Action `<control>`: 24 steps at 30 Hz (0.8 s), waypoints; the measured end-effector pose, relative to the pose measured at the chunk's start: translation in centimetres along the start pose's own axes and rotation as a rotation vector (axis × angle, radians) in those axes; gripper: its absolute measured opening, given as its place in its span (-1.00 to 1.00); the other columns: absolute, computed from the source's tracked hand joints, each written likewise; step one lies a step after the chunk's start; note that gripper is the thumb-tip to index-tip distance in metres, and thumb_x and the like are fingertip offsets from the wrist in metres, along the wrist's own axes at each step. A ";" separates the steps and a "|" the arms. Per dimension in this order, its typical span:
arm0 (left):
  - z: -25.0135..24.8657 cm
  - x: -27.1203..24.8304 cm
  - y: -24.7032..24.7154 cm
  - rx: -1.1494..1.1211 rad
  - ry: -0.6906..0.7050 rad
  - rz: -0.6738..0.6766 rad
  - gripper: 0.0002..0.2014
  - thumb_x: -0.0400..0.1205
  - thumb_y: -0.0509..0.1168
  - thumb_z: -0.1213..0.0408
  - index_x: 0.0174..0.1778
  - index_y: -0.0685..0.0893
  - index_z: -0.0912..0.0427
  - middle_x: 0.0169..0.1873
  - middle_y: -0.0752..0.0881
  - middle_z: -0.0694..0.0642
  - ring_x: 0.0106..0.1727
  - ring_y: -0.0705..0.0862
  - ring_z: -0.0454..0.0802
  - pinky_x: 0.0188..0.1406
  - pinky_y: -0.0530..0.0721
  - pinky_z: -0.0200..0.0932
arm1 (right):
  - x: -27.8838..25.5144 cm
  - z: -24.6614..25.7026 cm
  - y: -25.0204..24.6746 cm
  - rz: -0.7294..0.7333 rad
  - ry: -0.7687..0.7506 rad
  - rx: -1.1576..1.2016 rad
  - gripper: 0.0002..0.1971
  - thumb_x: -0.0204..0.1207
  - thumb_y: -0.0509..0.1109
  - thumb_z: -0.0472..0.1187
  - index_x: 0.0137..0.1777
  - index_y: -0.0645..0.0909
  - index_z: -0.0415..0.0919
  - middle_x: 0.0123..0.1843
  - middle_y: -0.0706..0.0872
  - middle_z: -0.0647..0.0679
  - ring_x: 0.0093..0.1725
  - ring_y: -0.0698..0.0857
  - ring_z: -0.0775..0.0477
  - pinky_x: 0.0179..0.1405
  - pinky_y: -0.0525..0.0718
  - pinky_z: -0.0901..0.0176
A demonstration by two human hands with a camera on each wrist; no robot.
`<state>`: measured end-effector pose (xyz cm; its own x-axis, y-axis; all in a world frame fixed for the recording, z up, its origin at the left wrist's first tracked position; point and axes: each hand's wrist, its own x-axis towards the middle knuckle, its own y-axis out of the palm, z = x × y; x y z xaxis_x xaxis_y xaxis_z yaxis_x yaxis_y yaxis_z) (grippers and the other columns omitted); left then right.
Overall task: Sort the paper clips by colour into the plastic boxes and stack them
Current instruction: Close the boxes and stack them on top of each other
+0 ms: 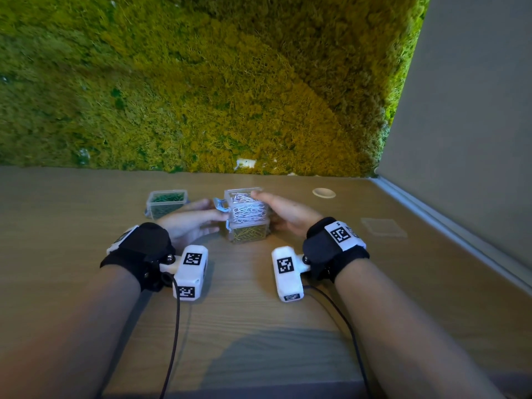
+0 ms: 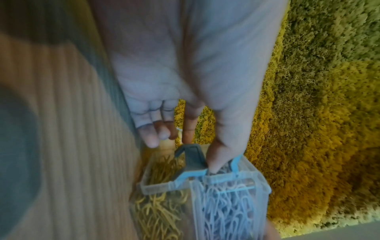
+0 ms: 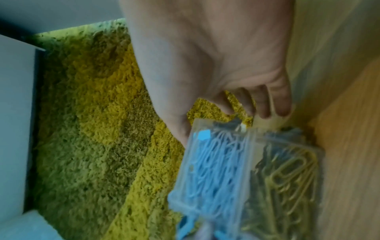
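The white-clip box point(image 1: 247, 205) sits on top of the yellow-clip box point(image 1: 250, 233), the pair standing on the table point(image 1: 259, 312) between the two hands. The left hand point(image 1: 190, 220) is at the stack's left side: in the left wrist view its thumb tip presses the blue latch point(image 2: 197, 164) at the near edge of the top box, while the other fingers point(image 2: 153, 129) lie fairly straight beside the lower box, and it is unclear whether they touch it. The right hand point(image 1: 283, 213) is against the right side of the stack, its thumb on the top box's upper right edge; in the right wrist view the four fingers point(image 3: 265, 104) reach loosely past the far end of the boxes, not wrapped round them. Both hands look relaxed and flat, steadying, not clasping. A green-clip box point(image 1: 166, 203) stands apart to the left, lid shut. Behind runs a moss wall point(image 1: 201, 82); a round white cap point(image 1: 324, 193) is set in the table to the right
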<state>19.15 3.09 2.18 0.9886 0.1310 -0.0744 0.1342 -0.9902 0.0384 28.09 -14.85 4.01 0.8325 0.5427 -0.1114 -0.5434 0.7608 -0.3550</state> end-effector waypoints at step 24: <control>0.4 0.3 0.7 -0.029 0.185 0.175 0.01 -0.17 0.77 0.10 0.26 0.57 0.04 0.07 0.78 0.09 0.10 0.75 0.09 -0.15 0.75 -0.12 | -0.7 0.9 0.6 -0.111 -0.114 -0.129 -0.63 0.54 0.31 0.22 -0.03 0.60 -0.10 -0.07 0.70 0.01 -0.11 0.68 0.01 -0.19 0.63 0.19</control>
<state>19.52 2.45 1.73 0.9923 -0.0333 0.1193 -0.0411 -0.9971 0.0635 27.09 -14.42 4.75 0.8649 0.5006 0.0376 -0.4250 0.7700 -0.4759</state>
